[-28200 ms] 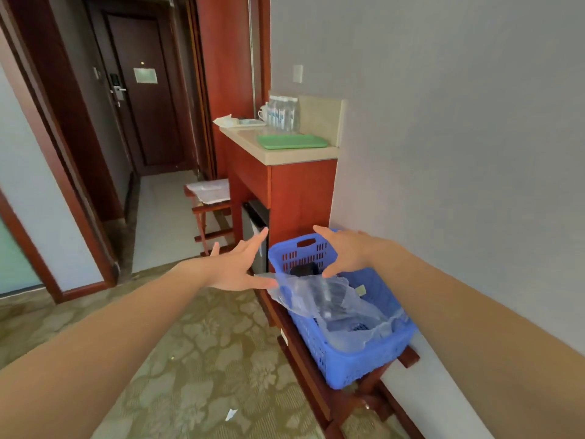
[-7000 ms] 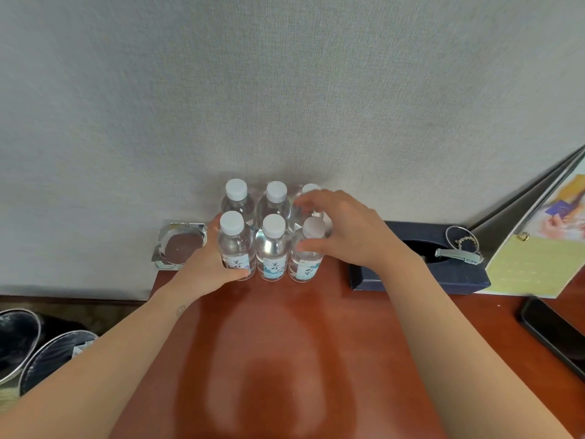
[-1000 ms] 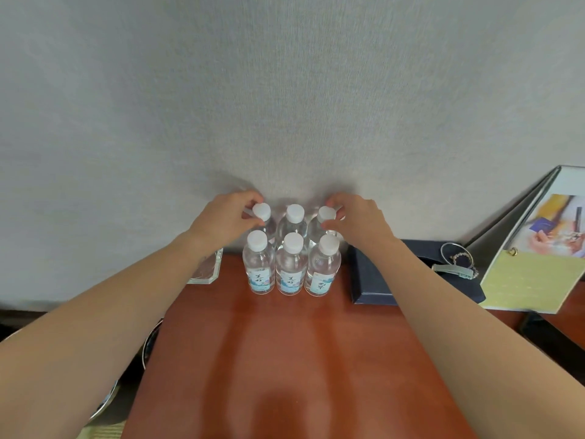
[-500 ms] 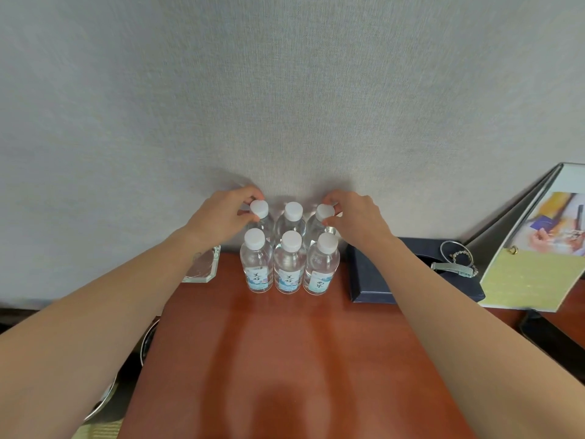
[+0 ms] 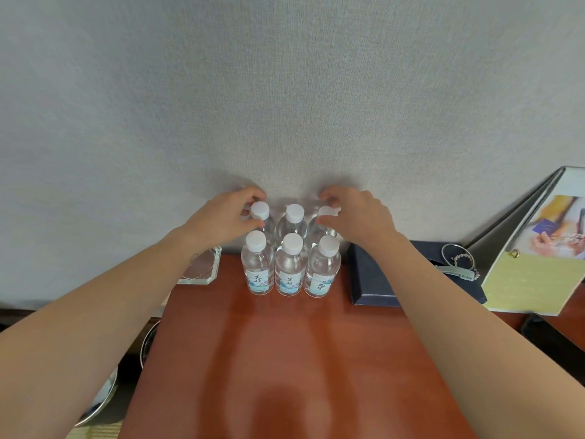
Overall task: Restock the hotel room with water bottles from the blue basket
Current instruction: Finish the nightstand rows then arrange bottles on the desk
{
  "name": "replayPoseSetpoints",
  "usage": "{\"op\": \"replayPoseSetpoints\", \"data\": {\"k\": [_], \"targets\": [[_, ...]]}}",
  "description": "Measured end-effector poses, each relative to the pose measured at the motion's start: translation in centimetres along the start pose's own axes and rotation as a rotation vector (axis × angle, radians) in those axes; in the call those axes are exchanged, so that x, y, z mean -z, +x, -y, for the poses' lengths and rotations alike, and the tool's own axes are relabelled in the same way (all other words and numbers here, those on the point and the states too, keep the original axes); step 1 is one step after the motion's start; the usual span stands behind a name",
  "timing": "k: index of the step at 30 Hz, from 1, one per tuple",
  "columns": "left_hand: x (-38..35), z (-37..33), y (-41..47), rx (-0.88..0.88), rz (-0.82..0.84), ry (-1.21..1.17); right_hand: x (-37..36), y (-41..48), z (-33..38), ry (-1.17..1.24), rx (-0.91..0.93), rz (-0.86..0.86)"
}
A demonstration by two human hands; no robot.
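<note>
Six water bottles sit in a tight two-row block on the surface, against the wall. Left hand pinches the back-left bottle at the cap, right hand the back-right bottle. Risk: a sideways nudge up top tips one into the front row.

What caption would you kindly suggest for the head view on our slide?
The left hand and right hand pinch the back corner caps of six bottles on the desk.
</note>
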State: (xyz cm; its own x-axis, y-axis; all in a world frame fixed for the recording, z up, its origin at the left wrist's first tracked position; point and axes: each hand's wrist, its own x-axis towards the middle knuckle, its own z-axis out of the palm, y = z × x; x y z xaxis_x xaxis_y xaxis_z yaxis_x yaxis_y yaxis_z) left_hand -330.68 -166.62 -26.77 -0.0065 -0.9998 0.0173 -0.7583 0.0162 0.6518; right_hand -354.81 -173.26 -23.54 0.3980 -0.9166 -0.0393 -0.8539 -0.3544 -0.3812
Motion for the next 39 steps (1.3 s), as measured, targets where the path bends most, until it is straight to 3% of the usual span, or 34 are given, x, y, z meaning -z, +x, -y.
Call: {"op": "replayPoseSetpoints", "data": {"k": [2, 5, 9, 18, 22, 26, 39], "targets": [[0.1, 0.1, 0.1, -0.014, -0.005, 0.011, 0.3, 0.4, 1.1, -0.024, 0.081, -0.020], [0.1, 0.4, 0.4, -0.033, -0.010, 0.007, 0.0, 0.7, 2.6, -0.074, 0.189, 0.085], [0.2, 0.8, 0.4, -0.045, 0.001, 0.026, -0.8, 1.1, 3.1, -0.183, 0.233, 0.080], [0.3, 0.6, 0.4, -0.068, 0.001, 0.028, -1.4, 1.4, 2.8, -0.106, 0.205, 0.084], [0.3, 0.7, 0.4, -0.059, 0.008, 0.035, -0.5, 1.3, 1.7, 0.052, 0.138, 0.092], [0.1, 1.0, 0.4, -0.049, 0.001, 0.022, 0.1, 1.3, -0.1, -0.080, 0.072, 0.067], [0.0, 0.8, 0.5, -0.029, -0.008, 0.021, -0.3, 1.3, 0.2, -0.023, 0.041, 0.037]]}}
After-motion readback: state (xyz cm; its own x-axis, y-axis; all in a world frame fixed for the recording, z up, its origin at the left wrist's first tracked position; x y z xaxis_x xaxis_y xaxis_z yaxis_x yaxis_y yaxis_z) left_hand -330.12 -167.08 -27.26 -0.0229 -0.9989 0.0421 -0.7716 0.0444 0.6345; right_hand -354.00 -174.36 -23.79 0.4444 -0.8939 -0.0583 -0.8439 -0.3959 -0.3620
